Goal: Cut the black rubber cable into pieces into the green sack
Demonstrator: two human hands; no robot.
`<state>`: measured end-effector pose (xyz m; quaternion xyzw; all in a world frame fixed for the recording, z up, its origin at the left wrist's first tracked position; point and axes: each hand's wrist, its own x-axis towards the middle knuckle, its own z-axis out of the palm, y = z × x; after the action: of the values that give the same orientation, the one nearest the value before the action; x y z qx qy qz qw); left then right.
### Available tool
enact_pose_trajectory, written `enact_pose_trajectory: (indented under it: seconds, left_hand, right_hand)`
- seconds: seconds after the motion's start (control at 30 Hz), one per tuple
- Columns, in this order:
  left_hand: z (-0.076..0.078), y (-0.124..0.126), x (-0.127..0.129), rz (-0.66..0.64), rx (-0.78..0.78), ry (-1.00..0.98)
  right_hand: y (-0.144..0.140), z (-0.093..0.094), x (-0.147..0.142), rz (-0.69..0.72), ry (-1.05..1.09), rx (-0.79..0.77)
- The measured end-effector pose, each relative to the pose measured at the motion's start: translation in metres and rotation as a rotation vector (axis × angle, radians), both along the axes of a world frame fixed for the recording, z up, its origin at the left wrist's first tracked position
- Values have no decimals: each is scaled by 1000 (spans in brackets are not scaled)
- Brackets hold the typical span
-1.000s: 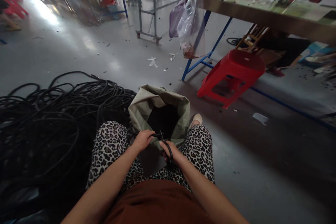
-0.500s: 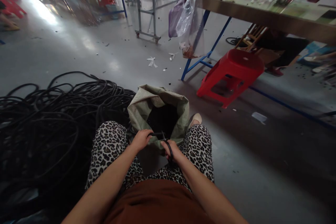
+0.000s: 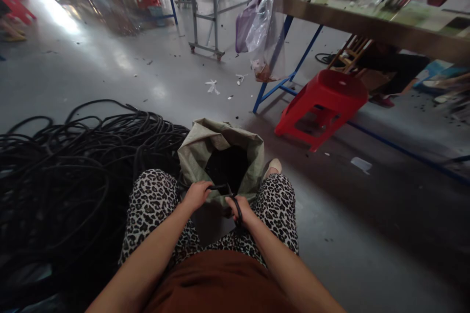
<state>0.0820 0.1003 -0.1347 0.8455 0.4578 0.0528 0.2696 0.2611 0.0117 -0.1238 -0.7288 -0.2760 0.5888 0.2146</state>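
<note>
Hands [image 3: 216, 200] unmoved at sack [image 3: 205, 149], scissors [image 3: 231, 200] still gripped

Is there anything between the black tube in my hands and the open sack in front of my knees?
Nothing visible. The left hand holds the black tube right at the near rim of the open sack, and the right hand holds scissors beside it. The sack's mouth is open, with dark pieces inside.
</note>
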Motion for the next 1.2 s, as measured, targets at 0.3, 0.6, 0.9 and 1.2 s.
enact_pose_trajectory:
  seconds: [0.3, 0.6, 0.9, 1.2]
  left_hand:
    - [6, 1, 2, 42, 83, -9]
    - [10, -2, 5, -14, 69, -33]
    - [14, -3, 6, -50, 51, -37]
    - [2, -2, 2, -40, 51, -75]
  right_hand:
    - [-4, 10, 2, 98, 165, 24]
    - [-5, 6, 0, 110, 195, 64]
    - [-3, 10, -1, 87, 205, 34]
    - [-1, 4, -2, 37, 118, 74]
